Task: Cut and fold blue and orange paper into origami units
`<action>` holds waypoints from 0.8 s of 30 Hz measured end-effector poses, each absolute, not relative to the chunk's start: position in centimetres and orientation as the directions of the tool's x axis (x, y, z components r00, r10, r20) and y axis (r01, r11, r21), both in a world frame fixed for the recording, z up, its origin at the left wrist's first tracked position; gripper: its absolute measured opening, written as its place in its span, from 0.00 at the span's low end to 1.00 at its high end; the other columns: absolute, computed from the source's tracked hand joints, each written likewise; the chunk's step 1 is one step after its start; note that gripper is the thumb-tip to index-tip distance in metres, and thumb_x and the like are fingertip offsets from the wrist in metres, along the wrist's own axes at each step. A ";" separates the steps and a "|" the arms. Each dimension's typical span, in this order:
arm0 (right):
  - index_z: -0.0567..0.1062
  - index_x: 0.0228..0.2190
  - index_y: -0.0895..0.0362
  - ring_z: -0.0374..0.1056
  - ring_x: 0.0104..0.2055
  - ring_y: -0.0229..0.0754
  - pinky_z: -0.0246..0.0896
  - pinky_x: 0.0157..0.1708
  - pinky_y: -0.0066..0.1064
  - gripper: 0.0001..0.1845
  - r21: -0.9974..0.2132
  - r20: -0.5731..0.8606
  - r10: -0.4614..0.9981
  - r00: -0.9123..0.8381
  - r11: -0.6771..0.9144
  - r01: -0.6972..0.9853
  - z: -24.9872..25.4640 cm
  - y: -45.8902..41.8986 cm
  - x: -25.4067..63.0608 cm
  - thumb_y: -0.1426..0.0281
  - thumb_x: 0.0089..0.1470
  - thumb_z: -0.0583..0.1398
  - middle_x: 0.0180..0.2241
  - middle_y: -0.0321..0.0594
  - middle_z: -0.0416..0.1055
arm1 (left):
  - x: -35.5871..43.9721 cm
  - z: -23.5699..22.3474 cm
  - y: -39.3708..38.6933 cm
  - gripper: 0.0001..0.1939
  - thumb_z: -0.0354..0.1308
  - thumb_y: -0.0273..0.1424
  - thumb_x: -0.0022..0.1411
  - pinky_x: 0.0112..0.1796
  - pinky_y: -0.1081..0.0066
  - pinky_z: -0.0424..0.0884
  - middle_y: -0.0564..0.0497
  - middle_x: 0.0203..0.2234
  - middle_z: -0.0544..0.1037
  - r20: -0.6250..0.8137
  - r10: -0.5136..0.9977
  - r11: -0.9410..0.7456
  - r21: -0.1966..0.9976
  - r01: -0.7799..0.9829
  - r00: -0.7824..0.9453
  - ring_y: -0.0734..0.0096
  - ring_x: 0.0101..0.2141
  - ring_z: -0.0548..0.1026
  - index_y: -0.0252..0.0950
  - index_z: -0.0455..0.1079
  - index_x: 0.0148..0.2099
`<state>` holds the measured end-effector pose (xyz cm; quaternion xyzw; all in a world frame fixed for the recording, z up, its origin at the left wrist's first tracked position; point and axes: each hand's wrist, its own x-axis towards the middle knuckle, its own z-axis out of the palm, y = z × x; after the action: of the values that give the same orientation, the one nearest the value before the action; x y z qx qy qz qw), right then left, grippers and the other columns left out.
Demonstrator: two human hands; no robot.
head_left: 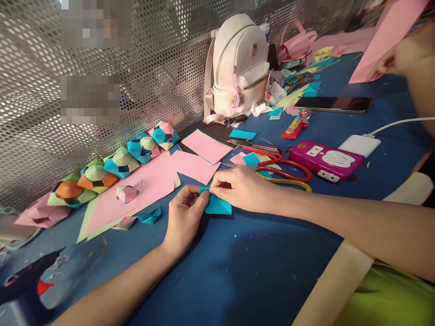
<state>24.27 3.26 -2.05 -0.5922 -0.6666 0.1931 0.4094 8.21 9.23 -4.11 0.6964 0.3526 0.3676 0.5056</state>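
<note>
A small piece of blue paper point(219, 206) is pinched between both hands above the blue table. My left hand point(186, 208) grips its left edge between thumb and fingers. At its top edge, my right hand point(234, 185) pinches with thumb and forefinger. Left of my hands lie a folded blue piece point(150, 215) and a folded pink and green piece point(125, 223). A pink folded unit point(127, 194) rests on large pink sheets point(158, 181). Just beyond my right hand are scissors with red handles point(295, 170) and a yellow handle point(288, 183).
Several folded paper balls point(122, 159) line the perforated metal screen point(152, 68). A white backpack point(241, 63) stands behind. To the right are a purple power strip point(326, 160), a phone point(335, 104) and another person's hand point(390, 61) with pink paper. A glue gun point(30, 285) lies lower left.
</note>
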 end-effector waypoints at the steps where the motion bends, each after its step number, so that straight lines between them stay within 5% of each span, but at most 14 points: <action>1: 0.72 0.22 0.60 0.60 0.23 0.32 0.51 0.27 0.26 0.09 -0.739 0.315 0.948 0.038 0.220 0.637 -2.0 3.3 24.3 0.76 0.54 0.58 0.21 0.33 0.68 | 8.2 -4.2 9.3 0.09 0.64 0.36 0.54 0.29 0.75 0.65 0.54 0.25 0.75 0.145 0.860 -0.225 0.968 0.109 0.489 0.76 0.27 0.69 0.35 0.72 0.33; 6: 0.73 0.23 0.60 0.61 0.25 0.32 0.50 0.27 0.27 0.07 -0.761 0.264 0.962 0.068 0.164 0.627 -1.9 3.4 24.3 0.74 0.53 0.60 0.21 0.33 0.69 | 8.1 -4.1 9.2 0.08 0.63 0.35 0.55 0.28 0.76 0.66 0.54 0.24 0.75 0.182 0.867 -0.266 0.957 0.121 0.464 0.76 0.26 0.69 0.35 0.73 0.32; 12: 0.66 0.15 0.59 0.49 0.19 0.29 0.42 0.22 0.27 0.16 -0.680 0.228 0.971 0.073 0.105 0.726 -2.2 3.5 24.3 0.74 0.52 0.60 0.13 0.27 0.52 | 8.2 -3.7 9.1 0.04 0.62 0.31 0.53 0.29 0.75 0.67 0.54 0.23 0.75 0.260 0.847 -0.370 0.914 0.164 0.464 0.75 0.26 0.70 0.35 0.73 0.29; 19: 0.72 0.21 0.60 0.55 0.23 0.31 0.46 0.26 0.27 0.08 -0.642 0.263 0.965 -0.014 0.185 0.744 -2.3 3.6 24.3 0.75 0.51 0.60 0.20 0.31 0.64 | 8.4 -4.0 9.2 0.02 0.62 0.29 0.52 0.30 0.74 0.68 0.54 0.24 0.76 0.252 0.838 -0.366 0.918 0.155 0.484 0.75 0.27 0.71 0.36 0.72 0.29; 24: 0.68 0.16 0.60 0.47 0.21 0.31 0.41 0.24 0.28 0.13 -0.560 0.261 0.965 -0.017 0.166 0.811 -2.1 3.4 24.2 0.78 0.50 0.59 0.16 0.30 0.58 | 8.3 -4.1 9.1 0.03 0.61 0.28 0.53 0.31 0.75 0.68 0.55 0.25 0.76 0.304 0.798 -0.419 0.901 0.116 0.519 0.75 0.28 0.72 0.37 0.71 0.28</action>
<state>24.23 3.44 -2.13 -0.6330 -0.7017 0.1276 0.3013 8.33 9.09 -4.06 0.7496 0.3048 0.3838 0.4447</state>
